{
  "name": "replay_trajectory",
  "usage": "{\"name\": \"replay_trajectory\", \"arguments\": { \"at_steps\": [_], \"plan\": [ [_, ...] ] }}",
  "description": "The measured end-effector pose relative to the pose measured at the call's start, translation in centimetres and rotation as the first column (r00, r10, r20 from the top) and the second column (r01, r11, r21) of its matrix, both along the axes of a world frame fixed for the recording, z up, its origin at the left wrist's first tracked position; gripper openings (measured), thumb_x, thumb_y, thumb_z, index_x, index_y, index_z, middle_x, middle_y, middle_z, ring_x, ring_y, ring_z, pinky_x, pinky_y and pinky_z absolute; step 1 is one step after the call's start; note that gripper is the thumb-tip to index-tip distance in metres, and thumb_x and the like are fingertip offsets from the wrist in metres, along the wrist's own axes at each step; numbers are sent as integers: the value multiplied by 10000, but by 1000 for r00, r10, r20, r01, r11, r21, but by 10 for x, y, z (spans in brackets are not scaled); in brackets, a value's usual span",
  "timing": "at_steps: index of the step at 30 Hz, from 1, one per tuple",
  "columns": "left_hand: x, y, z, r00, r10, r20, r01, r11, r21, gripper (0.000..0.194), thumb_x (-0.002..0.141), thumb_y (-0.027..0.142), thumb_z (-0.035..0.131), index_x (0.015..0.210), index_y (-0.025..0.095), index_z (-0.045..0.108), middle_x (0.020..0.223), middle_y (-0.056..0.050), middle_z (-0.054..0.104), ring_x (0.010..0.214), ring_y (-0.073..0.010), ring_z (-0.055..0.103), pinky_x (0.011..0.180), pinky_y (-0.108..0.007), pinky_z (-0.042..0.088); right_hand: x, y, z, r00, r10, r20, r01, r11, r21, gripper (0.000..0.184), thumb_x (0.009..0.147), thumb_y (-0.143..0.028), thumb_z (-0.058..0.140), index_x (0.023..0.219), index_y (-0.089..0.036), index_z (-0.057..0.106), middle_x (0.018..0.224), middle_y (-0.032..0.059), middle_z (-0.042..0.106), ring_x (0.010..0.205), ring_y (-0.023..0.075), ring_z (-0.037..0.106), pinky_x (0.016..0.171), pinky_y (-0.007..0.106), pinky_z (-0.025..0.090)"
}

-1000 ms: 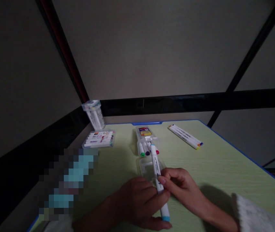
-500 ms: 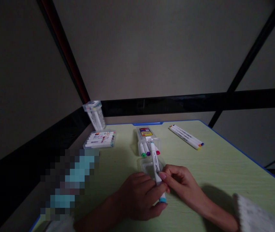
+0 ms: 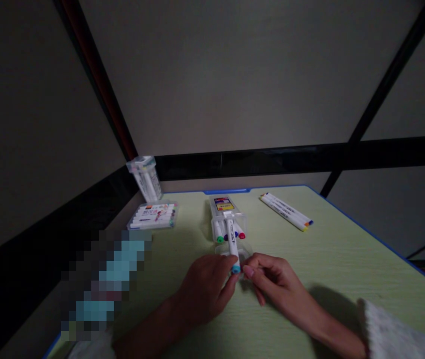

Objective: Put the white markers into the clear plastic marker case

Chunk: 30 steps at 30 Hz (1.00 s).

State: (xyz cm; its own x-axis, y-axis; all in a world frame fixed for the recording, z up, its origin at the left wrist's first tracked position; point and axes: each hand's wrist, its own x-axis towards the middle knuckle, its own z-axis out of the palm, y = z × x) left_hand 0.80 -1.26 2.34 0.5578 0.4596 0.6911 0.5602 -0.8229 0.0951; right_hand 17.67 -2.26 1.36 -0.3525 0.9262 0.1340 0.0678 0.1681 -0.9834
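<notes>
My left hand [image 3: 208, 284] pinches a white marker [image 3: 232, 242] near its light-blue end, which points toward me. The marker's far end is at the mouth of a clear plastic marker case [image 3: 213, 217]. Inside that case lie several markers, with green, purple and red ends showing. The case's clear lid [image 3: 219, 249] hangs open on the near side, partly hidden behind my left fingers. My right hand [image 3: 279, 279] is closed, thumb and forefinger pinched at the lid's right edge, just right of the marker.
To the right, several white markers [image 3: 285, 210] lie side by side on the pale green table [image 3: 347, 259]. At left are a flat clear case of markers [image 3: 154, 215] and an upright clear box of markers [image 3: 147, 179]. A pixelated patch covers the near left. Walls stand behind.
My left hand has slid the marker away from me toward the case, and its blue end now sits between my fingertips. My right hand has hardly moved.
</notes>
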Motion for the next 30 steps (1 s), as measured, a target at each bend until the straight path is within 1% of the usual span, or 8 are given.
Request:
{"name": "replay_trajectory", "arguments": {
  "at_steps": [3, 10, 16, 24, 30],
  "plan": [
    [-1, 1, 0, 1000, -7, -8, 7, 1000, -8, 172, 897, 178, 339, 1010, 136, 462, 766, -58, 640, 657, -165, 619, 610, -276, 513, 0, 0, 0, 1000, 1, 4, -1, 1000, -4, 348, 824, -459, 498, 680, -144, 538, 487, -60, 425, 393, 52, 360, 400, 184, 280],
    [-1, 2, -2, 999, -22, -48, 21, 999, -32, 205, 882, 167, 363, 1053, 120, 465, 815, -77, 635, 712, -178, 618, 638, -290, 528, 0, 2, -2, 1000, -11, 3, 11, 1000, 11, 341, 829, -458, 490, 687, -153, 544, 448, -66, 418, 390, 64, 374, 401, 193, 296],
    [0, 2, -4, 998, -6, -57, 4, 1000, -22, 215, 880, 156, 353, 1053, 119, 474, 805, -77, 627, 701, -182, 611, 634, -295, 525, 0, 2, -3, 1000, 0, 9, 0, 1000, 2, 343, 832, -456, 484, 689, -149, 536, 447, -65, 423, 400, 65, 378, 411, 196, 296],
    [0, 2, -4, 997, -4, -75, -2, 998, -69, 252, 875, 153, 349, 1104, 122, 451, 837, -75, 612, 737, -181, 607, 669, -302, 527, -1, 2, 2, 1000, 19, 3, -19, 999, -27, 364, 814, -494, 494, 722, -146, 547, 482, -67, 413, 405, 64, 370, 414, 198, 296],
    [0, 3, -6, 996, -23, -82, 14, 994, -105, 275, 862, 151, 371, 1124, 119, 451, 842, -76, 599, 750, -182, 597, 668, -301, 527, 0, 3, -3, 999, 31, -23, -31, 999, -14, 329, 825, -467, 493, 728, -155, 526, 502, -69, 416, 404, 59, 376, 411, 194, 308]
  ]
}}
